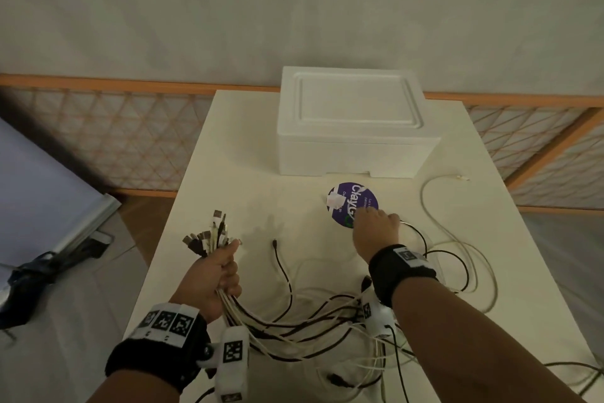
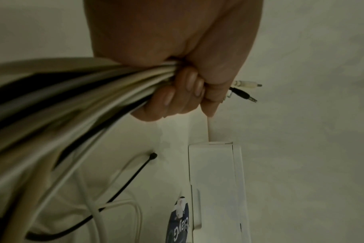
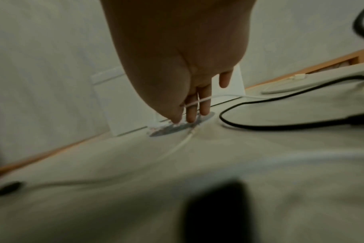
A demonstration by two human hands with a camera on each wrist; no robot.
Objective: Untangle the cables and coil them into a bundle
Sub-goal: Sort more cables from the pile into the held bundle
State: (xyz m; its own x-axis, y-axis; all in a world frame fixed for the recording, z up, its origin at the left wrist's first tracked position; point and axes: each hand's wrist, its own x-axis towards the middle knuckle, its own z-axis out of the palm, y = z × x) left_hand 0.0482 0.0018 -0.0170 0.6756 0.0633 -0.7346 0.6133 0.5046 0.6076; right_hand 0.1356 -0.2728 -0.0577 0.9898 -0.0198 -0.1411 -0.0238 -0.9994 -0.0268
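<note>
My left hand [image 1: 228, 268] grips a thick bundle of white and black cables [image 1: 209, 239] over the table's left front, plug ends fanning up above the fist; the left wrist view shows the fingers [image 2: 183, 92] curled round the bundle [image 2: 94, 85]. The rest of the cables [image 1: 327, 314] trails in tangled loops across the table front. My right hand [image 1: 372, 219] reaches down to the near edge of a purple round lid [image 1: 354, 203]. In the right wrist view a thin white cable [image 3: 222, 95] runs taut across its straight fingers [image 3: 191, 115] and behind the thumb.
A white foam box [image 1: 353, 121] stands at the back of the white table [image 1: 235, 173], just beyond the lid. A loose black plug end [image 1: 276, 244] lies mid-table; a long white cable [image 1: 425, 193] loops at the right. A wooden lattice rail [image 1: 114, 141] runs behind.
</note>
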